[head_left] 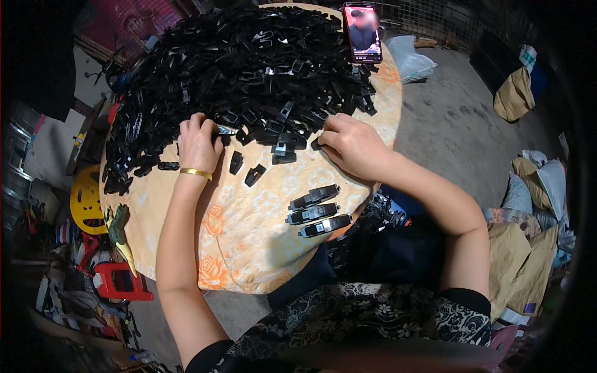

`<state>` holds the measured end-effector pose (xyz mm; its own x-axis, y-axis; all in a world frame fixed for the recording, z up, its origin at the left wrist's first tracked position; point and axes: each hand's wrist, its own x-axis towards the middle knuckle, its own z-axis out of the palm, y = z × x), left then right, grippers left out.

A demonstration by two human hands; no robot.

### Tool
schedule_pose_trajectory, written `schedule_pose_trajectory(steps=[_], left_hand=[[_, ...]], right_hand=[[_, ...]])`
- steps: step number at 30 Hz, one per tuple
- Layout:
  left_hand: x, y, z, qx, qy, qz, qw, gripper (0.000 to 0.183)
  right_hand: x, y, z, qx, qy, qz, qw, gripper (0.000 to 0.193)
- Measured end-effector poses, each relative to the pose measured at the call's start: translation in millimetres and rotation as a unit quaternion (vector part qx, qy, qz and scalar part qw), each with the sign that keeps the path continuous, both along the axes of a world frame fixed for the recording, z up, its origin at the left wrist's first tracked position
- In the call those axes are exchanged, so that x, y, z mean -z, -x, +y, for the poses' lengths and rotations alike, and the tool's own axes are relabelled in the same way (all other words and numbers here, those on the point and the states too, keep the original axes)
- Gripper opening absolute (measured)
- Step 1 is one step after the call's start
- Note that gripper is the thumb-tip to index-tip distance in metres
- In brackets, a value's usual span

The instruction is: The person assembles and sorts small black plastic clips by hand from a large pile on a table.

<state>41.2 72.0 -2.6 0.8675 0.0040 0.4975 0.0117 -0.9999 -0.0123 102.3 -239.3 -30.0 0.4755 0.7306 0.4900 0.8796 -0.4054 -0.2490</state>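
Observation:
A large heap of small black plastic parts (pixel 249 62), some with shiny metal pieces, spreads over the back of a round table (pixel 249 267) with a flowered yellow cover. My left hand (pixel 198 148), with a gold bracelet at the wrist, is closed at the heap's front edge; its curled fingers hide what they grip, if anything. My right hand (pixel 353 144) pinches a black plastic part (pixel 316 144) to the right of that edge. Two loose black parts (pixel 254 174) lie between the hands. Nearer me, three assembled black clips (pixel 313 213) rest side by side.
A phone (pixel 363 34) with a lit screen stands at the table's far right. A green-and-yellow tool (pixel 119 230) lies at the left edge. Beside the table are a yellow round stool (pixel 88 200) and a red stool (pixel 118 281). Sacks (pixel 522 248) sit on the right floor.

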Motion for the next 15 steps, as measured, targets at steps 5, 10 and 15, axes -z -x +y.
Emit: schedule_pose_trajectory(steps=[5, 10, 15], left_hand=[[0.6, 0.5, 0.4, 0.015, -0.08, 0.035, 0.996, 0.021], [4.9, -0.7, 10.6, -0.026, -0.08, 0.063, 0.995, 0.026], [-2.5, 3.0, 8.3, -0.032, -0.09, 0.085, 0.992, 0.028]], right_hand=[[-10.3, 3.4, -1.0, -0.058, -0.052, 0.117, 0.99, 0.017], [-10.3, 8.8, -2.8, -0.139, -0.089, 0.208, 0.964, 0.028], [-20.3, 6.0, -20.0, -0.065, 0.043, 0.103, 0.992, 0.023]])
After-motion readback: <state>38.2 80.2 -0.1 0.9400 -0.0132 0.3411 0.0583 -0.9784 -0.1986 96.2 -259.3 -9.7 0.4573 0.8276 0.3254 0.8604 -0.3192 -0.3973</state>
